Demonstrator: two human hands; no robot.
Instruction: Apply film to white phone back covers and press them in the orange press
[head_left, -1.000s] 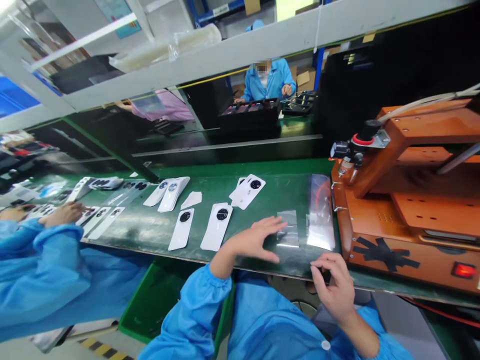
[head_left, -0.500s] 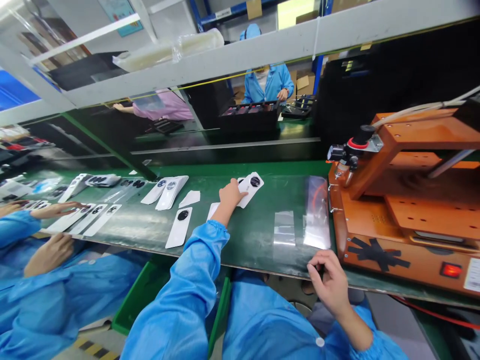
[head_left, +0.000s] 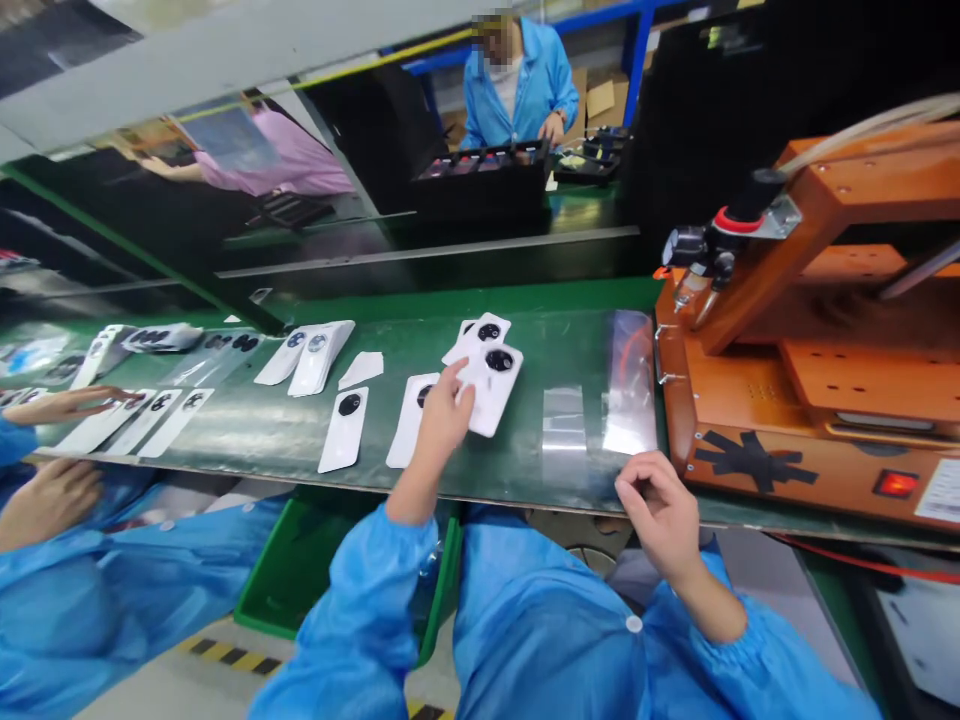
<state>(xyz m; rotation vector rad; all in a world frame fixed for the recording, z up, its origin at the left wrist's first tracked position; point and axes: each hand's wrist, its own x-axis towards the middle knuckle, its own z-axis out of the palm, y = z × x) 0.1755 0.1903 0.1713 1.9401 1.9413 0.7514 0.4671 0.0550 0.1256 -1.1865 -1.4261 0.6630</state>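
Note:
My left hand point(head_left: 448, 410) pinches a white phone back cover point(head_left: 489, 393) by its left edge, the dark round camera ring at its upper end. Just behind it other white phone back covers point(head_left: 459, 345) overlap on the green bench. One more cover point(head_left: 407, 425) lies partly behind my left wrist, and another single cover point(head_left: 343, 432) rests farther left. At the bench's front edge, my right hand point(head_left: 664, 515) is loosely curled, thumb against the bent fingers, with nothing visible in it. Clear film pieces point(head_left: 564, 425) lie beyond my right hand.
An orange press point(head_left: 795, 430) stands at the right. Stacked covers point(head_left: 319, 358) and a white scrap point(head_left: 361, 369) lie left. A co-worker's hands point(head_left: 79, 405) are at more covers. A green bin point(head_left: 277, 590) sits below the bench edge; another person works opposite.
My left hand has drawn one cover toward me, apart from the others behind it. My right hand stays curled near the bench edge. The view has tilted downward.

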